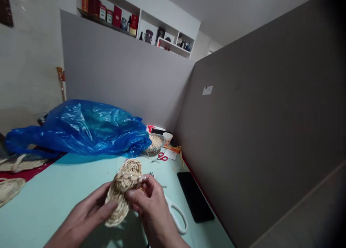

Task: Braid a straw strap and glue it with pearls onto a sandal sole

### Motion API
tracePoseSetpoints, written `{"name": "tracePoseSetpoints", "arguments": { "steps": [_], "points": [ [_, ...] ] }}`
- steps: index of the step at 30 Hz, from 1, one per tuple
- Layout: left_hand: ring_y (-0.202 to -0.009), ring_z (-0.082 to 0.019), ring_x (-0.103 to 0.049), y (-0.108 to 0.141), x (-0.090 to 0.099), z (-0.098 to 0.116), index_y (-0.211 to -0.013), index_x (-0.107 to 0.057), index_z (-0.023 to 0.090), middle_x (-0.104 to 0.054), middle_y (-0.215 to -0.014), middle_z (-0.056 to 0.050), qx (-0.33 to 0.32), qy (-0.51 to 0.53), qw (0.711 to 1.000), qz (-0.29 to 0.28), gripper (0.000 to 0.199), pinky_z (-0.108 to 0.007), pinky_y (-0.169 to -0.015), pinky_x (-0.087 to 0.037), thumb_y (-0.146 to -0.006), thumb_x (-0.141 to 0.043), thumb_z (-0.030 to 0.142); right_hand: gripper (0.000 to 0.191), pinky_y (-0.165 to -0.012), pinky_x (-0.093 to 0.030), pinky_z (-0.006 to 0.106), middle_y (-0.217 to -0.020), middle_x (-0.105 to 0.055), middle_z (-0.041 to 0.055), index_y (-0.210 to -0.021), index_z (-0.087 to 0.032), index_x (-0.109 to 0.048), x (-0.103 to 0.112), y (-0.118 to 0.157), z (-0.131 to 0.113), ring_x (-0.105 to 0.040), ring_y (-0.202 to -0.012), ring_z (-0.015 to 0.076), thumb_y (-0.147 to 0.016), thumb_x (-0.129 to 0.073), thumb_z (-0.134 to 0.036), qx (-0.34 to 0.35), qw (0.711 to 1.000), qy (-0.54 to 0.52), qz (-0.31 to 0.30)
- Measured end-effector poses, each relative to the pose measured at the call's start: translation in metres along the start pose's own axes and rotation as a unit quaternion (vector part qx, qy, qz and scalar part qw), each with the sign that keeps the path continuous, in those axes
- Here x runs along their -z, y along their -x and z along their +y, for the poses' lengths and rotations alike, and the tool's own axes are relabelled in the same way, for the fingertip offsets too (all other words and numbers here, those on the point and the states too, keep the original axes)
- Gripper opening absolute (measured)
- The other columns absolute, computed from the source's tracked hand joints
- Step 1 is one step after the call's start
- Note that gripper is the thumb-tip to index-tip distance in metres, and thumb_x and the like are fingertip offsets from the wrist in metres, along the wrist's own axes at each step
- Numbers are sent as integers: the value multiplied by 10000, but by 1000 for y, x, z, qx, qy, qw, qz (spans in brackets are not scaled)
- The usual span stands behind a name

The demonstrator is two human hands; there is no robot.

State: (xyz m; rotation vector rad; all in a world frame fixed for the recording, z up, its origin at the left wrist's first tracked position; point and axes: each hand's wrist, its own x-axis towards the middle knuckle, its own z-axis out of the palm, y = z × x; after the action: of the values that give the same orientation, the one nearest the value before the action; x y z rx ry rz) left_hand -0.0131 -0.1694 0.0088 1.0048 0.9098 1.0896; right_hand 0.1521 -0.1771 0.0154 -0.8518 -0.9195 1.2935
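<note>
Nearest the lens: two bare hands over the near part of the pale mint-green desk, both closed on one piece. That piece, a rounded, lobed work of coiled tan straw braid with a row of small pearly beads across it, is held up off the surface, tilted. Left hand grips its left side, thumb laid flat on the front face, fingers behind; presumably a steadying hold. Right hand pinches the right edge by the end of the bead row, thumb against index finger, likely for finer control. Something small and yellowish shows among the right fingers; too small to identify. Just beside the right wrist, a white plastic loop handle, probably scissors, partly hidden; within easy reach, one would judge. Black flat rectangular slab lies along the desk's right edge, perhaps set there to leave the working area free. Toward the far right corner: small red-handled scissors, a round shallow woven basket, a white paper cup, grouped close to the grey partition. Large crumpled blue plastic bag sprawls along the far edge, seemingly pushed back. At the left edge, another pale straw piece, cut off by the frame.
</note>
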Motion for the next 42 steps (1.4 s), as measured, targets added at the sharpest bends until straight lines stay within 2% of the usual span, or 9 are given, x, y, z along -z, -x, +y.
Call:
{"name": "tracePoseSetpoints", "arguments": {
  "steps": [4,9,15,19,23,29,32,37,42],
  "points": [
    [-1377,-377,-544,10,-26,-6,-1039,-788,403,-788,-1245,45,70,124,989,24,511,-411,-1059,-547,-558,-951,451,343,-752,-500,288,-921,-711,26,-911,-211,-656,8,28,6,-642,-836,186,-681,-859,-364,30,995,90,-13],
    [-1385,-349,-542,26,-11,-11,-1177,-738,409,-739,-1341,69,96,137,985,41,640,-336,-986,-598,-575,-955,393,156,-819,-495,298,-1001,-684,15,-1099,-273,-654,17,59,-9,-640,-918,174,-950,-645,-320,169,960,217,44],
    [-1339,-313,-596,39,-12,-17,-1275,-686,394,-725,-1369,52,76,101,991,48,616,-265,-889,-633,-692,-887,405,223,-760,-490,199,-898,-672,-33,-1083,-279,-696,9,67,-18,-616,-807,104,-953,-598,-126,304,909,287,-2],
    [-1292,-343,-636,49,-18,-15,-1292,-683,345,-725,-1373,-3,79,111,989,50,703,-294,-863,-652,-636,-921,426,138,-724,-476,169,-868,-686,-33,-985,-247,-712,5,67,-13,-604,-774,97,-937,-631,-145,275,920,278,-1],
    [-1317,-305,-620,55,-16,-18,-1337,-642,371,-729,-1368,12,82,120,985,89,736,-241,-865,-633,-656,-907,465,59,-729,-472,190,-852,-666,-32,-969,-247,-700,5,74,-4,-587,-774,111,-933,-663,-219,184,957,224,-9],
    [-1261,-290,-653,53,-1,-32,-1348,-617,391,-738,-1339,17,111,83,990,17,711,-291,-943,-612,-697,-898,440,64,-707,-475,208,-822,-634,-20,-967,-226,-709,6,83,-5,-592,-748,115,-923,-676,-259,102,972,211,-23],
    [-1268,-280,-639,56,-2,-29,-1339,-600,378,-729,-1344,23,124,57,990,18,721,-315,-1005,-574,-689,-894,480,76,-652,-476,199,-800,-628,-19,-949,-207,-709,7,83,-11,-597,-693,104,-917,-683,-271,66,977,202,-35],
    [-1226,-273,-656,62,-6,-12,-1255,-634,331,-759,-1280,10,118,-38,992,16,692,-314,-1013,-527,-661,-854,609,102,-629,-475,193,-805,-635,-12,-898,-178,-692,4,83,-21,-623,-632,84,-911,-675,-278,19,977,208,-52],
    [-1110,-238,-698,51,12,-11,-1243,-642,310,-766,-1239,13,61,-209,976,-22,619,-276,-936,-536,-749,-726,674,115,-591,-494,170,-710,-618,-28,-897,-180,-690,3,83,-17,-601,-568,74,-904,-680,-295,-22,985,163,-56]
  ]
}}
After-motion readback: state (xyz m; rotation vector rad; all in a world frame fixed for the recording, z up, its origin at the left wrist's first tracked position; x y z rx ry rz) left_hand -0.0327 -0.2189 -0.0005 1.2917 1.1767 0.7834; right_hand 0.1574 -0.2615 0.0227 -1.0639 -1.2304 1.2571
